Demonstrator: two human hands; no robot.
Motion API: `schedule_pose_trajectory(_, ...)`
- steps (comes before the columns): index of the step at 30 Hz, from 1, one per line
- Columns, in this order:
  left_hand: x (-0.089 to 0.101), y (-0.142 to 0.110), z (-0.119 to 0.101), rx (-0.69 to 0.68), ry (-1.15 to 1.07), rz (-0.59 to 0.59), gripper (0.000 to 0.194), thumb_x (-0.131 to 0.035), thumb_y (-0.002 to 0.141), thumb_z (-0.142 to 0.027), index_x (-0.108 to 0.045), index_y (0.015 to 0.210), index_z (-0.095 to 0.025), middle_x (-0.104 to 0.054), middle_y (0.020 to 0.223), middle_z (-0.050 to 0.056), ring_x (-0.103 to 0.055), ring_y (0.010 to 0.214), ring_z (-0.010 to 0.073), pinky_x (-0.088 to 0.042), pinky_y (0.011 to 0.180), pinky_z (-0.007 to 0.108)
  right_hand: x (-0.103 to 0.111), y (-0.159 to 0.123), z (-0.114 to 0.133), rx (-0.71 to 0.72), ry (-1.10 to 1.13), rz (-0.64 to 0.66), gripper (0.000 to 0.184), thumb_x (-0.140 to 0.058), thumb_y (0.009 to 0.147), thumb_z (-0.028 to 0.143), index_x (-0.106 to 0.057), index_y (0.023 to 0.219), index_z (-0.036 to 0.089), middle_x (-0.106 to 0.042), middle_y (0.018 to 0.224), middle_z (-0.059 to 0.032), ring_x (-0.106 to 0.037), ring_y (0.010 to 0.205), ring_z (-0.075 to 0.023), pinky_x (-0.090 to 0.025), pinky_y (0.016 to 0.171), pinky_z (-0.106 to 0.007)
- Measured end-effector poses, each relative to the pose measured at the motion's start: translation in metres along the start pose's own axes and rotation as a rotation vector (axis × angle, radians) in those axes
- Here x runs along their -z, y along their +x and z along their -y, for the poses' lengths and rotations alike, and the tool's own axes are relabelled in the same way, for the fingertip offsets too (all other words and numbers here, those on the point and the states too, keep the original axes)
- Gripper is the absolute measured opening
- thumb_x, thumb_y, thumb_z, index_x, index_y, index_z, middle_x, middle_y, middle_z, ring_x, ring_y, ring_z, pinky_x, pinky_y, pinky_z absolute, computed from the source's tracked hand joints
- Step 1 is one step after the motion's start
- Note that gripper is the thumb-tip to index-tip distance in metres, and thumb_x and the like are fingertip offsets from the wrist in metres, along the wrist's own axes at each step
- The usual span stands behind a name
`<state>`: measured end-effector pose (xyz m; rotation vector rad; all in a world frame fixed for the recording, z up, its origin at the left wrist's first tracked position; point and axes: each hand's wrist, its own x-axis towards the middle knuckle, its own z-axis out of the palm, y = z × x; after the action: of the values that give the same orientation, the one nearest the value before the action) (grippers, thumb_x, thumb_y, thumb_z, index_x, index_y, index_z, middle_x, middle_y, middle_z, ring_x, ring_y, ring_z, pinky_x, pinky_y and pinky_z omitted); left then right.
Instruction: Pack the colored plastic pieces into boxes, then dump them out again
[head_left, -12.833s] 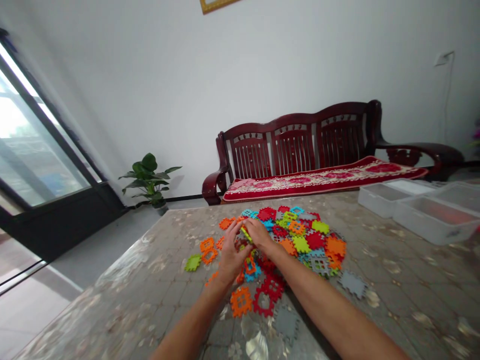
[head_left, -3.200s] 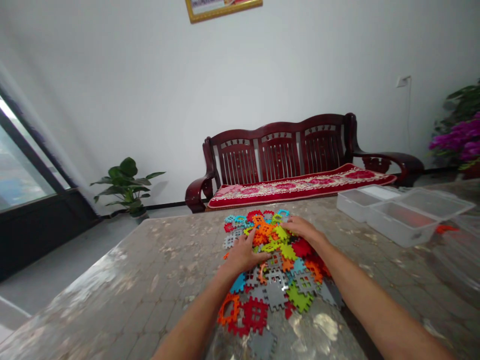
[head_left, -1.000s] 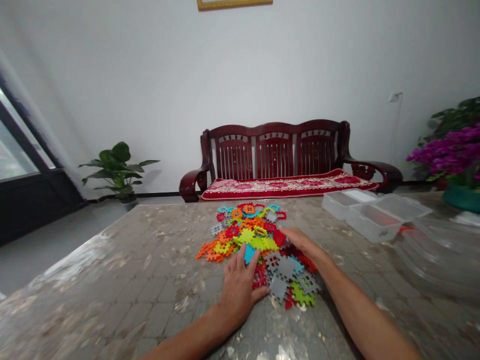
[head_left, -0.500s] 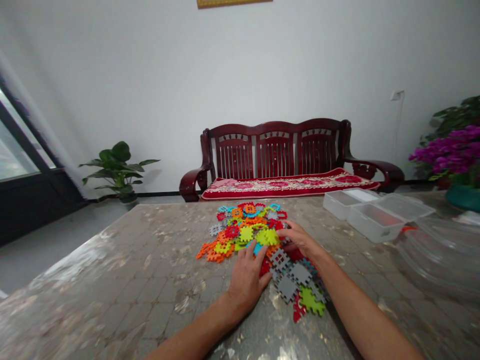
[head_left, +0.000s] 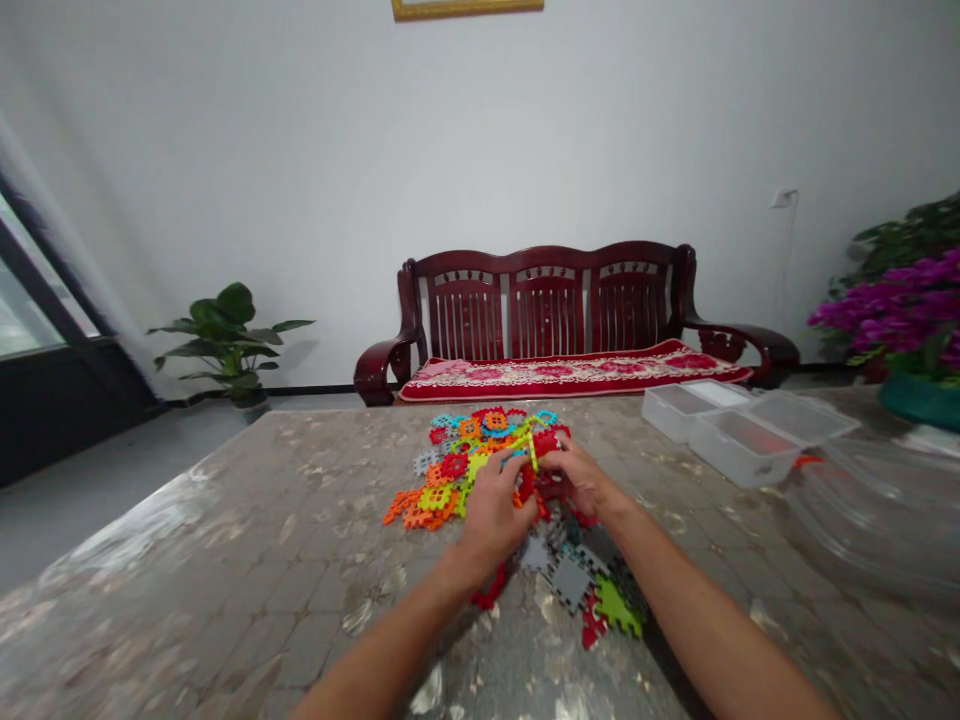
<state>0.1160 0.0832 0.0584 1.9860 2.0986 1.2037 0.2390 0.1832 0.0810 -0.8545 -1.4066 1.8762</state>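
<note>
On the desk (head_left: 225, 560) I have interlocking plastic tiles (head_left: 457, 475) heaped mid-desk, my left hand (head_left: 491, 520) and right hand (head_left: 577, 480) together over them. Plastic boxes (head_left: 739, 445) sit right of the heap. Behind the desk stands a wooden bench (head_left: 547, 310), a potted plant (head_left: 225, 345) to its left, a flowering plant (head_left: 900, 315) to its right.

"Bright or dim?"

"Bright. Soft daylight comes from the glass door (head_left: 30, 300) at the left, washed out pale, and the white wall (head_left: 225, 180) looks evenly lit."

"Glare?"

"Pale patches across the glossy worktop (head_left: 225, 570), and a sheen on the clear plastic tubs (head_left: 739, 450)."

"Shadows?"

"Faint, darkest under the forearms (head_left: 712, 610)."

"Sharp?"

"Soft overall. The left hand (head_left: 491, 525) and right hand (head_left: 577, 480) look slightly smeared, and the wide lens bends the edges."
</note>
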Motion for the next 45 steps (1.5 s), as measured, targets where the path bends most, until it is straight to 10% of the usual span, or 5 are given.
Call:
schedule_pose_trajectory(12, 0.063, 0.022, 0.054, 0.136, 0.039, -0.093, 0.046, -0.06, 0.093, -0.019, -0.058, 0.138, -0.027, -0.062, 0.141, 0.007, -0.059, 0.132, 0.0267, -0.047, 0.116, 0.046, -0.022, 0.024, 0.031, 0.242, -0.269, -0.025, 0.057, -0.076, 0.074, 0.047, -0.067, 0.128, 0.029, -0.064, 0.143, -0.007, -0.059, 0.129, -0.0297, -0.05, 0.105, -0.045)
schedule_pose_trajectory(18, 0.047, -0.051, 0.054, 0.05, 0.221, -0.066, 0.053, -0.061, 0.095, -0.025, -0.051, 0.147, -0.025, -0.04, 0.163, 0.012, -0.032, 0.153, 0.0358, -0.029, 0.125, 0.062, 0.049, 0.015, -0.003, 0.308, -0.5, -0.111, 0.057, -0.068, 0.08, 0.052, -0.068, 0.128, 0.023, -0.068, 0.138, -0.0104, -0.061, 0.13, -0.0309, -0.044, 0.113, -0.048)
schedule_pose_trajectory(27, -0.014, -0.099, -0.02, -0.113, 0.165, 0.527, 0.108, -0.089, 0.072, -0.049, -0.031, 0.162, -0.031, -0.018, 0.173, 0.017, -0.021, 0.158, 0.0429, -0.028, 0.124, 0.064, 0.15, -0.033, -0.067, 0.234, -1.135, -0.458, 0.054, -0.048, 0.093, 0.048, -0.066, 0.135, 0.02, -0.067, 0.138, -0.017, -0.057, 0.135, -0.0341, -0.037, 0.118, -0.05)
schedule_pose_trajectory(33, -0.05, -0.077, -0.036, -0.11, 0.213, 0.448, 0.103, -0.076, 0.078, -0.07, -0.032, 0.162, -0.029, -0.031, 0.169, 0.02, -0.029, 0.155, 0.0412, -0.026, 0.124, 0.066, 0.115, -0.061, -0.088, 0.247, -1.356, -0.435, 0.054, -0.033, 0.1, 0.042, -0.063, 0.139, 0.018, -0.065, 0.14, -0.0143, -0.058, 0.13, -0.031, -0.04, 0.113, -0.048)
schedule_pose_trajectory(45, -0.058, -0.055, -0.048, -0.186, 0.255, 0.394, 0.076, -0.067, 0.089, -0.048, -0.041, 0.156, -0.022, -0.051, 0.154, 0.019, -0.051, 0.135, 0.0395, -0.045, 0.108, 0.06, 0.086, -0.052, -0.069, 0.195, -1.204, -0.438, 0.042, -0.044, 0.095, 0.039, -0.075, 0.12, 0.025, -0.074, 0.118, -0.0116, -0.066, 0.113, -0.0293, -0.047, 0.1, -0.04)
